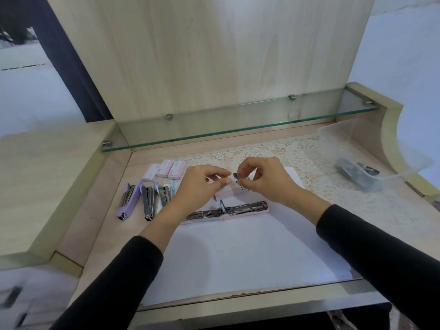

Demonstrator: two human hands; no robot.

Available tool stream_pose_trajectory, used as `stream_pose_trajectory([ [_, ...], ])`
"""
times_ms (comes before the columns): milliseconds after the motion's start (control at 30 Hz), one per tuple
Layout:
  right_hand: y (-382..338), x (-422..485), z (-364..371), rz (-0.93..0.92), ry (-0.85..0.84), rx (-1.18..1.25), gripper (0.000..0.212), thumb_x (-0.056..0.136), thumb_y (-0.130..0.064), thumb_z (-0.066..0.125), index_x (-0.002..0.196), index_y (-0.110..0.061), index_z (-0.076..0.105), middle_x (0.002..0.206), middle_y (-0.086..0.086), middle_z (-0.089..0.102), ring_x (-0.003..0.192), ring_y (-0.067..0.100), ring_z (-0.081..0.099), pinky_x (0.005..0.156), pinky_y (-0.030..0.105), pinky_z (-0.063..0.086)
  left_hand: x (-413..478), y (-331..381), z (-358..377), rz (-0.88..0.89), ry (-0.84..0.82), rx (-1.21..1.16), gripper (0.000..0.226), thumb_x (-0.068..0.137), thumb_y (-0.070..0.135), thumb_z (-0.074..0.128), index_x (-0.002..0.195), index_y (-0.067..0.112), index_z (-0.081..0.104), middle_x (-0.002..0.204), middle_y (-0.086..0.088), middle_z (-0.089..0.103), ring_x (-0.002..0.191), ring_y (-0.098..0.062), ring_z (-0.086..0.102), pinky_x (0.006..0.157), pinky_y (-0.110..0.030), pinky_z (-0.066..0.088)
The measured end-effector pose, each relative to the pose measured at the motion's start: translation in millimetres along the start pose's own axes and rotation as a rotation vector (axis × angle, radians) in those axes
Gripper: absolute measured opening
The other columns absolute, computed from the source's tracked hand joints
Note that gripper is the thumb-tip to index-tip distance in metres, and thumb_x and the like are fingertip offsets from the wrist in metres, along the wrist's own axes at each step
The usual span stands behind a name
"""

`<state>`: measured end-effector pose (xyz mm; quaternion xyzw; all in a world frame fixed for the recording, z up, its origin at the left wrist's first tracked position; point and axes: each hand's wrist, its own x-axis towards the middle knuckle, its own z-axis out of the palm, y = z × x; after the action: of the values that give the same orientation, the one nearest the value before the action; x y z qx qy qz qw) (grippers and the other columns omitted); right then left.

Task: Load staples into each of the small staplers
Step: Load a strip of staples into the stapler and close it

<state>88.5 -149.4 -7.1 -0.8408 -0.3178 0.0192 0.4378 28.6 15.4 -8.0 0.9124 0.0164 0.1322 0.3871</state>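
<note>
Staple strip (238, 175), short and dark, is pinched in the grip of the right hand (266, 182) above the middle of the table (119, 234). The left hand (200, 186) is held just beside it, its curled fingertips at the strip's left end; whether its grip is closed on anything cannot be told. Directly beneath, a pink staple box (226, 192) is seen on white paper (238, 253). Just nearer lies a pink stapler (228, 210), opened out flat with its metal channel exposed. To the left, three more are laid side by side: a purple stapler (126, 201), a second purple stapler (148, 203) and a pale blue stapler (165, 195). Beyond them three closed staple boxes (164, 169) are lined up. At the far right, a clear plastic tub (338, 132) holding dark metal pieces is set on a lace mat (297, 153).
</note>
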Motion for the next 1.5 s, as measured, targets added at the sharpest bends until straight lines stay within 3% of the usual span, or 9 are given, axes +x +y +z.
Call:
stream_pose_trajectory([
  [133, 3, 0, 4, -0.009, -0.01, -0.02, 0.014, 0.074, -0.012, 0.072, 0.077, -0.023, 0.064, 0.071, -0.004, 0.062, 0.049, -0.003, 0.052, 0.052, 0.007, 0.037, -1, 5, 2, 0.012, -0.044, -0.115, 0.026, 0.073, 0.011, 0.075, 0.097, 0.019, 0.07, 0.082, 0.005, 0.068, 0.067, 0.004, 0.059, 0.065, -0.006, 0.044],
  [233, 2, -1, 5, -0.011, -0.007, -0.037, 0.009, 0.076, -0.011, 0.07, 0.085, -0.015, 0.071, 0.072, -0.003, 0.063, 0.049, 0.001, 0.05, 0.054, 0.007, 0.038, -3, 5, 4, 0.012, -0.004, -0.14, 0.026, 0.069, 0.009, 0.078, 0.092, 0.019, 0.07, 0.078, 0.008, 0.067, 0.064, 0.006, 0.058, 0.065, -0.007, 0.045],
  [333, 0, -2, 4, -0.017, -0.008, -0.047, 0.012, 0.077, -0.01, 0.07, 0.088, -0.012, 0.072, 0.074, -0.001, 0.063, 0.054, 0.001, 0.049, 0.057, 0.01, 0.038, -4, 6, 6, 0.02, 0.038, -0.121, 0.023, 0.068, 0.008, 0.078, 0.089, 0.015, 0.072, 0.076, 0.006, 0.067, 0.066, 0.004, 0.059, 0.066, -0.007, 0.045],
  [500, 0, -2, 5, -0.003, 0.009, -0.064, 0.015, 0.076, -0.009, 0.071, 0.09, -0.009, 0.072, 0.078, 0.002, 0.067, 0.053, -0.007, 0.052, 0.056, 0.003, 0.038, -6, 5, 6, 0.025, 0.07, -0.098, 0.015, 0.07, 0.005, 0.077, 0.084, 0.009, 0.073, 0.074, 0.007, 0.065, 0.062, 0.01, 0.057, 0.066, -0.005, 0.044],
  [667, 2, -2, 2, 0.033, 0.023, -0.082, 0.013, 0.076, -0.005, 0.069, 0.089, -0.007, 0.072, 0.085, 0.006, 0.07, 0.052, -0.001, 0.046, 0.057, 0.001, 0.034, -6, -2, 4, -0.021, 0.073, -0.083, 0.014, 0.072, 0.004, 0.075, 0.085, 0.01, 0.073, 0.074, 0.01, 0.064, 0.064, 0.01, 0.057, 0.066, -0.004, 0.044],
  [867, 3, 0, 2, 0.08, 0.0, -0.076, 0.011, 0.073, -0.007, 0.073, 0.084, -0.009, 0.072, 0.083, 0.005, 0.069, 0.054, 0.001, 0.044, 0.054, 0.006, 0.037, -9, -7, 3, -0.072, 0.068, -0.07, 0.01, 0.073, 0.007, 0.075, 0.082, 0.011, 0.072, 0.071, 0.014, 0.063, 0.062, 0.009, 0.057, 0.065, -0.004, 0.044],
  [1033, 5, 2, 4, 0.146, -0.026, -0.189, 0.013, 0.073, -0.016, 0.073, 0.086, -0.012, 0.072, 0.083, 0.005, 0.07, 0.069, 0.013, 0.053, 0.067, 0.025, 0.043, -12, -7, 5, -0.046, 0.07, -0.025, 0.01, 0.071, 0.003, 0.076, 0.077, 0.009, 0.071, 0.065, 0.014, 0.061, 0.062, 0.012, 0.055, 0.064, -0.003, 0.04],
  [1433, 5, 2, 4, 0.166, -0.032, -0.175, 0.026, 0.064, -0.028, 0.081, 0.085, -0.013, 0.073, 0.076, 0.002, 0.067, 0.071, 0.014, 0.057, 0.069, 0.025, 0.045, -13, -8, 6, -0.023, 0.082, -0.006, 0.009, 0.071, 0.004, 0.076, 0.078, 0.008, 0.071, 0.066, 0.01, 0.061, 0.064, 0.014, 0.053, 0.066, -0.001, 0.039],
  [1500, 4, 2, 1, 0.157, -0.073, -0.173, 0.02, 0.07, -0.024, 0.077, 0.087, -0.015, 0.073, 0.078, 0.0, 0.066, 0.066, 0.011, 0.053, 0.067, 0.024, 0.043, -13, -9, 6, -0.026, 0.084, -0.01, 0.009, 0.071, 0.004, 0.076, 0.078, 0.009, 0.071, 0.066, 0.012, 0.061, 0.065, 0.013, 0.054, 0.067, -0.001, 0.039],
])
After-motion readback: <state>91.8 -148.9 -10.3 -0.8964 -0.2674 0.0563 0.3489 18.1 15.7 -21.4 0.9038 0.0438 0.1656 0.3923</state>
